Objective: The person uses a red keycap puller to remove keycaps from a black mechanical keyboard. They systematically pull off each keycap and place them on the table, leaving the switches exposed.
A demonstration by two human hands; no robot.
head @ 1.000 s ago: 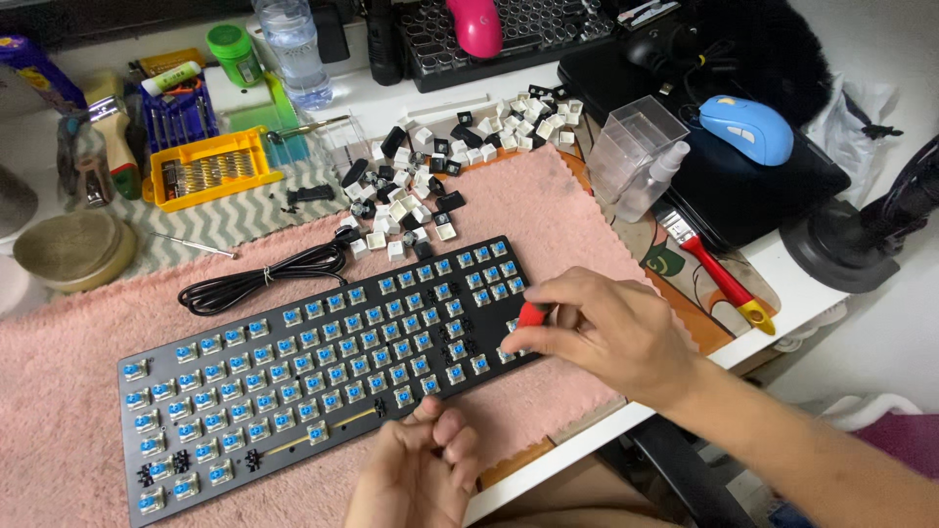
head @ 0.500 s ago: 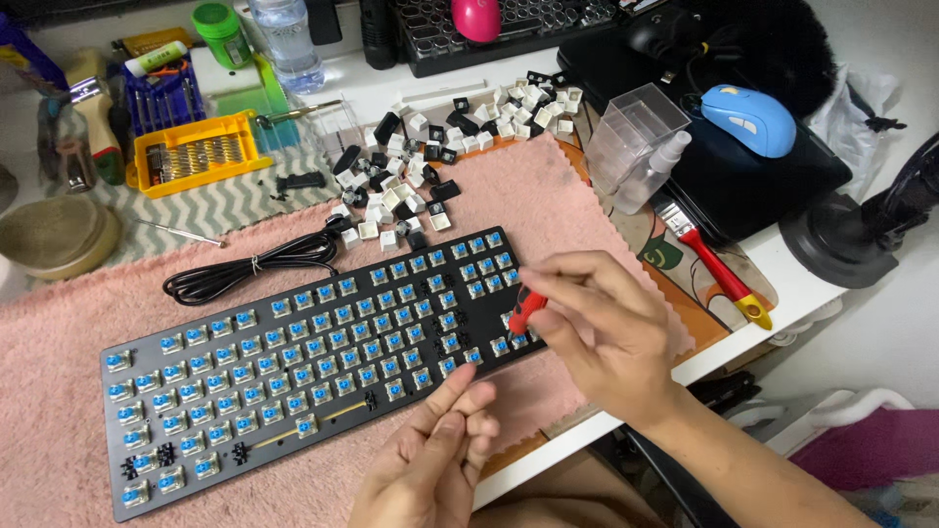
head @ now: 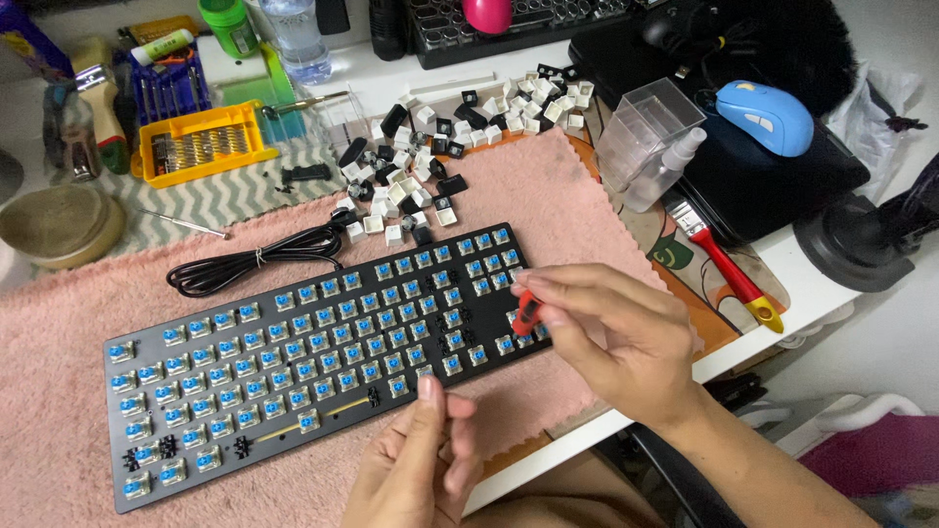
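A black keyboard [head: 293,352] with its keycaps off shows rows of blue switches and lies slanted on a pink towel [head: 577,215]. My right hand [head: 616,337] pinches a small red puller tool [head: 526,311] over the keyboard's right end. My left hand [head: 421,469] rests at the keyboard's near edge, its fingertips touching the bottom row. A pile of loose black and white keycaps [head: 411,186] lies beyond the keyboard.
A coiled black cable [head: 245,264] lies behind the keyboard. A yellow screwdriver bit case [head: 201,147], a bowl [head: 54,225], clear plastic boxes [head: 646,132], a red-handled brush [head: 729,274], a blue mouse [head: 763,117] and a second keyboard [head: 528,20] crowd the desk. The desk edge runs at right.
The view shifted slightly. My right hand with the red tool moved a little along the keyboard's right end, and my left hand rose up to the keyboard's near edge.
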